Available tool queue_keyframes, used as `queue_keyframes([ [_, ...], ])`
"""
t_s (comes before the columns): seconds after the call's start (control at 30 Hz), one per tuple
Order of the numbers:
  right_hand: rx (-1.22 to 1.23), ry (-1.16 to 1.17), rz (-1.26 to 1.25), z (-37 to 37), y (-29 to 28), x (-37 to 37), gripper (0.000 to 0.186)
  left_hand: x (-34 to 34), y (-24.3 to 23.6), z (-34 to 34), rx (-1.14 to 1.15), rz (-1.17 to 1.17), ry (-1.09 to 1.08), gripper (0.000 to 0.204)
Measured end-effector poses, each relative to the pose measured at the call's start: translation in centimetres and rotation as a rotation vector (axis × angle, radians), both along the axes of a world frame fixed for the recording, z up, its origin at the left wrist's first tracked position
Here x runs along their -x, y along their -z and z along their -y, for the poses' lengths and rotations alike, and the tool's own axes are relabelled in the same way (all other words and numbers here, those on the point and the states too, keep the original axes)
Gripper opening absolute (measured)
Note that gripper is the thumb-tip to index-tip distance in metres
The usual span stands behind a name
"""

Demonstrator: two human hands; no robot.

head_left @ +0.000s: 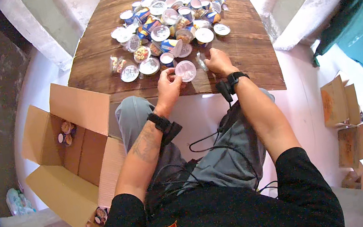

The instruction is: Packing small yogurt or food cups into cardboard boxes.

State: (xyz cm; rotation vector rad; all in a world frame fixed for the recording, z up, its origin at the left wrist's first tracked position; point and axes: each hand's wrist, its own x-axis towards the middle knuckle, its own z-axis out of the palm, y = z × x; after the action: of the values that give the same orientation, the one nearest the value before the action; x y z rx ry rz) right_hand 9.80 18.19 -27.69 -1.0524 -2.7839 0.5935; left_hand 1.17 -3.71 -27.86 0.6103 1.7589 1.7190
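Observation:
My left hand (pixel 168 87) pinches a round, clear plastic cup (pixel 185 71) by its rim, just above the near edge of the wooden table (pixel 250 65). To its right, my right hand (pixel 220 62) is closed on a thin, shiny clear plastic piece (pixel 202 61), whose exact kind I cannot make out. Beyond both hands lies a heap of small snack cups (pixel 169 17) with blue and yellow labels, mixed with loose round lids. Closest to my left hand are a white-topped cup (pixel 166 59) and a round lid (pixel 149 66). A clear tub of colourful snack pieces (pixel 142 53) sits behind them.
On the left, an open cardboard box (pixel 74 154) with a few snack cups (pixel 66 133) inside stands against the table's side. More cardboard boxes (pixel 340 102) are on the right, below a green cloth (pixel 361 28). Black cords (pixel 211 144) hang across my lap.

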Motion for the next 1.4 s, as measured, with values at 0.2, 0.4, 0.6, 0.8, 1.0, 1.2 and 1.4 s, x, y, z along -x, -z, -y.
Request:
queue_keyframes([
  [0.2, -0.109, 0.113, -0.149, -1.1, 1.5, -0.5, 0.033, 0.3, -0.1, 0.4, -0.150, 0.304, -0.024, 0.036],
  [0.4, -0.135, -0.082, 0.002, 2.8, -1.3, -1.4, 0.032, 0.7, 0.0, 1.5, -0.075, 0.211, -0.062, 0.035],
  [0.6, -0.200, -0.042, -0.087, 2.9, -0.6, -1.2, 0.034, 0.3, 0.3, 1.0, -0.074, 0.127, -0.027, 0.041],
  [0.8, 0.233, -0.095, -0.641, 7.2, -3.4, -0.6, 0.019, 0.6, 0.7, 1.1, -0.193, 0.312, 0.037, 0.039],
  [1.0, -0.095, -0.563, -0.692, 9.0, -2.8, -1.0, 0.024, 0.7, 1.0, 0.5, -0.278, 0.442, 0.072, 0.034],
  [1.2, -0.072, -0.609, -0.630, 9.1, -2.5, -1.0, 0.029, 0.4, 0.9, 0.4, -0.286, 0.369, 0.084, 0.034],
  [1.4, -0.035, -0.512, -0.691, 9.2, -2.8, 0.8, 0.024, 0.6, 1.4, 0.4, -0.315, 0.338, 0.066, 0.035],
])
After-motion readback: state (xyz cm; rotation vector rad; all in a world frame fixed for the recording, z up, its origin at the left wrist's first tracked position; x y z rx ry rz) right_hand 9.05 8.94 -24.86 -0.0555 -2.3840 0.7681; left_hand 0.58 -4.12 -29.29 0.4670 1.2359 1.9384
